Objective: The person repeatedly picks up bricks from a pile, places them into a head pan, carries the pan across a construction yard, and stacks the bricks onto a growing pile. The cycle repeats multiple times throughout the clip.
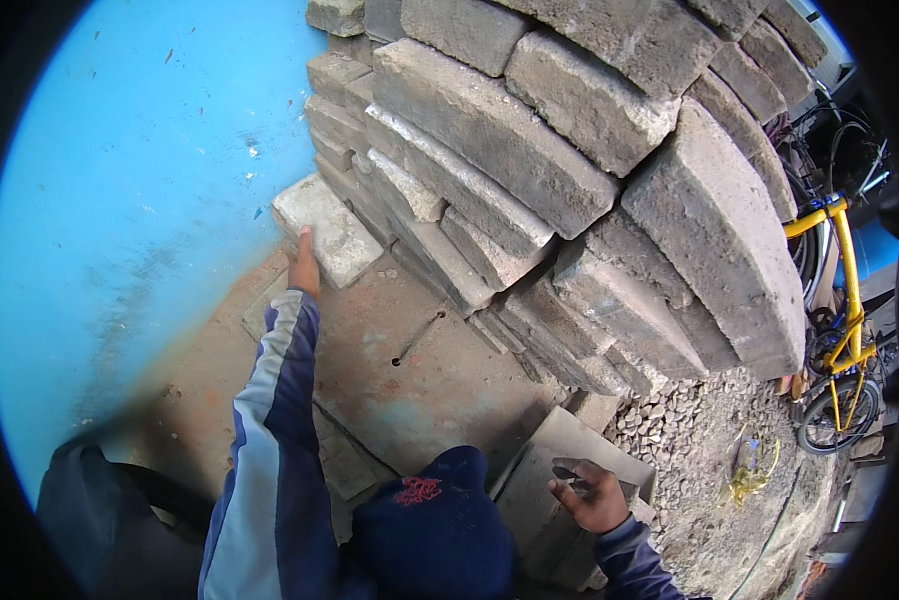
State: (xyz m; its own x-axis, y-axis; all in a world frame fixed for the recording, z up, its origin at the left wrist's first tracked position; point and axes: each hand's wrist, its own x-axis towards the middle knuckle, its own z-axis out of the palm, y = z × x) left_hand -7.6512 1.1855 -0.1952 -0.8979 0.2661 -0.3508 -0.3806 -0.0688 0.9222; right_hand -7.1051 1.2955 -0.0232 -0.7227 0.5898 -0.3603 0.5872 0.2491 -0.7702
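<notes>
My left hand (305, 268) reaches forward and grips the near-left corner of a pale concrete block (335, 232). One digit lies straight along the block's top, and the other fingers are mostly hidden. This block sits between a blue panel and the foot of a stack of grey concrete blocks (495, 125). At the lower right, my right hand (598, 498) is curled above a grey slab (555, 445). Something small and dark shows at its fingertips; what it is, I cannot make out.
The blue panel (150, 200) rises on the left. A brown sheet (420, 345) with a slot lies before the stack. Navy cloth with a red mark (435, 530) fills the lower middle. Gravel (685, 430), yellow strands (753, 475) and a yellow bicycle (850, 300) are on the right.
</notes>
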